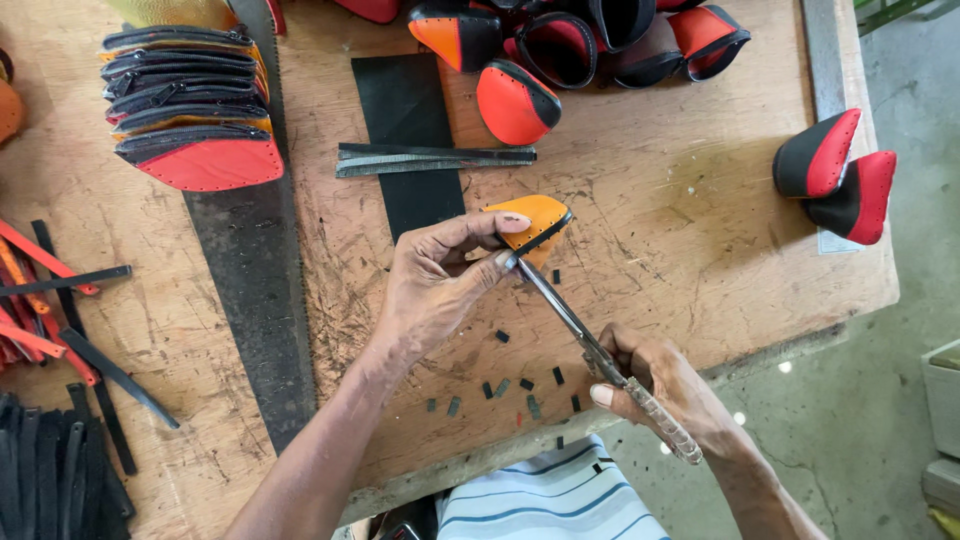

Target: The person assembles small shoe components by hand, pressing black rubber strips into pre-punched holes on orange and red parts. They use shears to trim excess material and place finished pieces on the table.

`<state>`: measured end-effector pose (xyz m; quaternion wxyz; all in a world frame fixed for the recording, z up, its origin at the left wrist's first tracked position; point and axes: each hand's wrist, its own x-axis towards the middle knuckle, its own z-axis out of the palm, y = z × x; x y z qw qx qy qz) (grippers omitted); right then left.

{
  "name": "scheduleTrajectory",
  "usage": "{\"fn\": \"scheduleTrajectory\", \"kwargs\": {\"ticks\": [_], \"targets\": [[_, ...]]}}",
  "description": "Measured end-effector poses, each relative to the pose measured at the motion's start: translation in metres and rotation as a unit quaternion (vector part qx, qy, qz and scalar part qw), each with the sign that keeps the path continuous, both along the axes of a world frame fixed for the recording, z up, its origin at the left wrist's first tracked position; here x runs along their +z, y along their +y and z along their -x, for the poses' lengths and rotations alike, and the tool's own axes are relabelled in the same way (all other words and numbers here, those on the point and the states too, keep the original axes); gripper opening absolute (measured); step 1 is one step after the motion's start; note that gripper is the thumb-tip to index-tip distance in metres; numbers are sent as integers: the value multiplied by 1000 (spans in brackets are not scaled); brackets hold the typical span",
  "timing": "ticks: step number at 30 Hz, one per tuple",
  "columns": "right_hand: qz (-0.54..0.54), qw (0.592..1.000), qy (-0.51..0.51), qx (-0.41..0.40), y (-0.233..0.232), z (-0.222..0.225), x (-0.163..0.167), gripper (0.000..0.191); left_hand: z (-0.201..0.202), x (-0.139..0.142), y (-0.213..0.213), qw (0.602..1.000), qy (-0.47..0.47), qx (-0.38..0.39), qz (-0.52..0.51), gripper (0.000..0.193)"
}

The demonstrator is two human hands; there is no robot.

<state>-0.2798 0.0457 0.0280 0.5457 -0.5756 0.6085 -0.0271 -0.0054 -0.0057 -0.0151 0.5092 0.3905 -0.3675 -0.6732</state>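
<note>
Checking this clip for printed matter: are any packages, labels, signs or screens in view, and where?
None can be made out. The wooden table bears only workpieces: an orange pouch held by the left hand, scissors in the right hand, and red-and-black pouches at the far edge.

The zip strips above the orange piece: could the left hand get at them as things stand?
Probably yes, once it lets go. The left hand is pinching the orange piece while the scissors in the right hand meet its edge. The zip strips lie just beyond on bare board, nothing between.
</note>
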Motion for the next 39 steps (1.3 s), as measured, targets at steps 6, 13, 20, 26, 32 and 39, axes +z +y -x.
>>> {"fn": "scheduleTrajectory", "kwargs": {"ticks": [6, 13, 20, 26, 32, 39], "targets": [[-23, 999, -16, -37, 1, -1, -1, 36, -5, 4, 2, 999, 6, -33, -26, 35], [-34, 996, -55, -58, 0, -3, -2, 37, -5, 8, 0, 999, -23, -28, 16, 39], [-65, 996, -3, -69, -3, -1, -6, 35, -8, 11, 0, 998, -51, -31, 21, 40], [88, 994, 57, -15, -4, 9, -6, 28, -9, 9, -3, 999, 27, -32, -24, 52], [275, 946, 168, -37, -47, 25, -2, 38, -9, -2, -7, 997, 79, -19, 14, 56], [406, 896, 178, 13, -93, 41, -13, 38, -10, -18, -6, 983, 163, 20, -87, 47]]}}
